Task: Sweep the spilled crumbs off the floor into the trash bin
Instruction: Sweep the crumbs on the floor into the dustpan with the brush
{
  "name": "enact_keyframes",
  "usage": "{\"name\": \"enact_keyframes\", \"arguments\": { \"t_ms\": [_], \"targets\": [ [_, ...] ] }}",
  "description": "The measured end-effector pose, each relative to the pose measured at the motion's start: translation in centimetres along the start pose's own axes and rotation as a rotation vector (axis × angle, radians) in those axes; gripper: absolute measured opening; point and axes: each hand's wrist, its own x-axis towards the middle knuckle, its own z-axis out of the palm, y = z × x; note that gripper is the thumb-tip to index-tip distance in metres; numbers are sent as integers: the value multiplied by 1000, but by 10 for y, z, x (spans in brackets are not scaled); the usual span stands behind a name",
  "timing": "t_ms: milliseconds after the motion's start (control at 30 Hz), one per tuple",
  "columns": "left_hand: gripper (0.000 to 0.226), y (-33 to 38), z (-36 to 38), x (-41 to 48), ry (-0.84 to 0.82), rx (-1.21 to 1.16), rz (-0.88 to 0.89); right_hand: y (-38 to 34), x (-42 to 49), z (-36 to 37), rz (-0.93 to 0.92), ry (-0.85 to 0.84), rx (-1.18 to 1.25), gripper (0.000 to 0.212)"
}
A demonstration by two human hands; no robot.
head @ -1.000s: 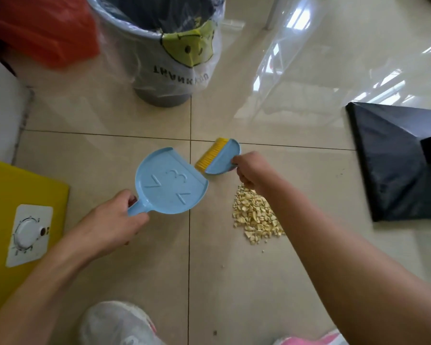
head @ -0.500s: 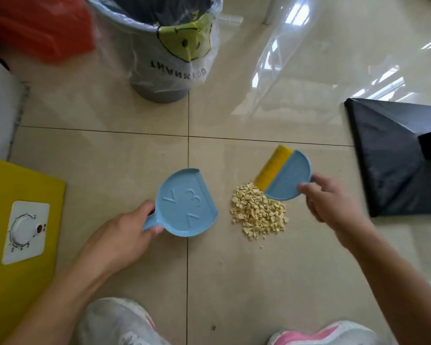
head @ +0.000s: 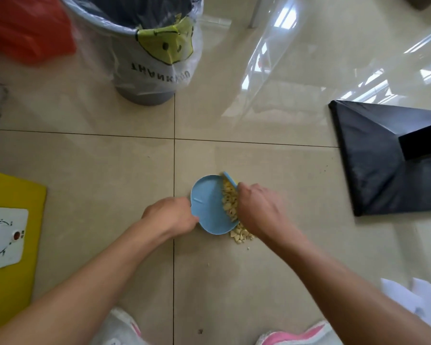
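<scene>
A round pale-blue plastic dustpan (head: 208,205) rests on the beige tiled floor (head: 85,170), its open edge facing right. Small yellowish crumbs (head: 229,204) lie along that edge, some spilling past its near corner. A blue-backed hand brush (head: 230,180), mostly hidden, seems to press against them. The grey bag-lined trash bin (head: 144,56) stands well apart, further off.

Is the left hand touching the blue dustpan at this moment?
Touching. The head view shows the left hand closed over the dustpan's handle at its left edge, with no gap between them.
</scene>
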Motion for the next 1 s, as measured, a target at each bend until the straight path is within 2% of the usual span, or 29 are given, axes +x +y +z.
{"name": "enact_keyframes", "arguments": {
  "t_ms": [100, 200, 267, 367, 467, 600, 700, 1000],
  "targets": [
    [22, 1, 3, 2, 6, 6, 5, -20, -16, -4, -36, -11, 54, 10],
    [45, -4, 5, 0, 6, -13, 7, -29, -35, -5, -89, 35, 139, 5],
    [46, -7, 6, -3, 9, -18, 15, -22, -45, -7, -78, 61, 204, 11],
    [38, -15, 3, -8, -8, -9, 30, 11, -47, -14, 60, 88, 222, 14],
    [40, -27, -1, -11, -44, 10, 17, 58, -35, -12, 226, 103, 139, 15],
    [44, -36, -9, -14, -92, 41, -13, 77, -21, 7, 336, 21, 28, 19],
    [43, -30, -8, -13, -103, 65, -16, 53, -20, 25, 281, -10, 44, 26],
    [56, -19, 1, -5, -63, 97, 14, -49, -52, 29, 47, 76, 169, 14]
  ]
}}
